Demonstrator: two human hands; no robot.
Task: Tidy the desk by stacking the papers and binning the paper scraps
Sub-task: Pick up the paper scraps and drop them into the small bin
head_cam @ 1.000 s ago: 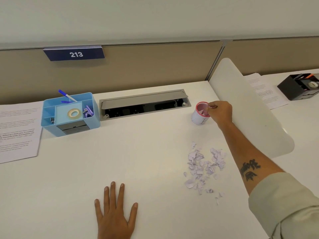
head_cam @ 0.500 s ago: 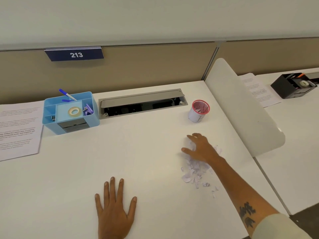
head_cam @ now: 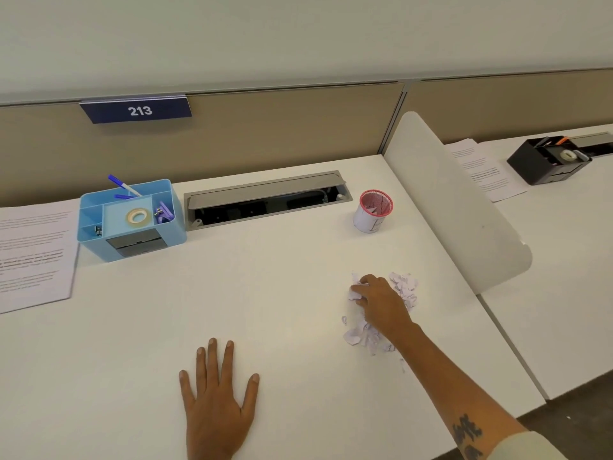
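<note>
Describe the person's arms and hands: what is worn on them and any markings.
Both hands are bare: no gloves, rings or watch show. The left hand is seen only to the wrist. The right hand leads to a bare forearm with a dark tattoo near the elbow, just below a pushed-up pale cream sleeve.

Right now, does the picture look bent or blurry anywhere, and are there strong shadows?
Head view: wide-angle bending curves the partition top and desk edges; light is soft and even, with only faint shadows beside the left hand and right hand; printed sheets are too soft to read.
</note>
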